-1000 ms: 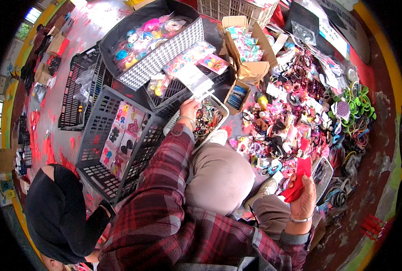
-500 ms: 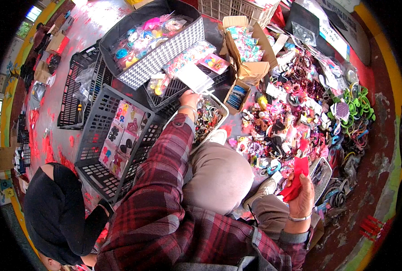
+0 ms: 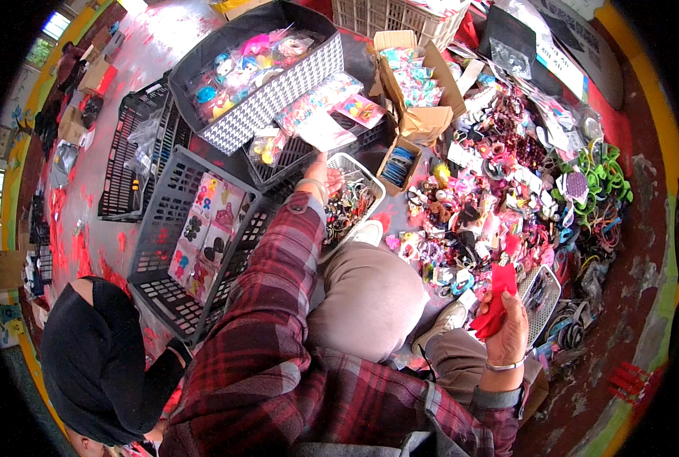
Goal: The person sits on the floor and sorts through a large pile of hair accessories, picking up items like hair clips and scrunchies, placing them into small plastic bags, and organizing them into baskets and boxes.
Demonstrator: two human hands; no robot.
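My right hand point(image 3: 509, 339) is closed round a folded red fabric strip point(image 3: 499, 301), whose upper end sticks up above the fingers. My left hand point(image 3: 326, 179) reaches over the left side of a small white basket point(image 3: 374, 181) full of mixed hair ties and small accessories point(image 3: 347, 206). Its fingers are apart and I see nothing in them. Just beyond that hand a white card or packet point(image 3: 326, 132) lies over the dark crate point(image 3: 278, 171), beside packs of colourful accessories point(image 3: 320, 99).
A large pile of hair accessories point(image 3: 477, 206) spreads to the right, with green bands point(image 3: 602, 179) at its edge. Around me stand a grey crate point(image 3: 153, 244), a houndstooth-sided bin point(image 3: 278, 103), cardboard boxes point(image 3: 431, 118) and another white basket point(image 3: 545, 305). A person in black point(image 3: 99, 358) crouches at left.
My left hand has let go of the white packet and drawn back slightly over the basket, its fingers opening. The right hand still holds the red strip, nearly unmoved.
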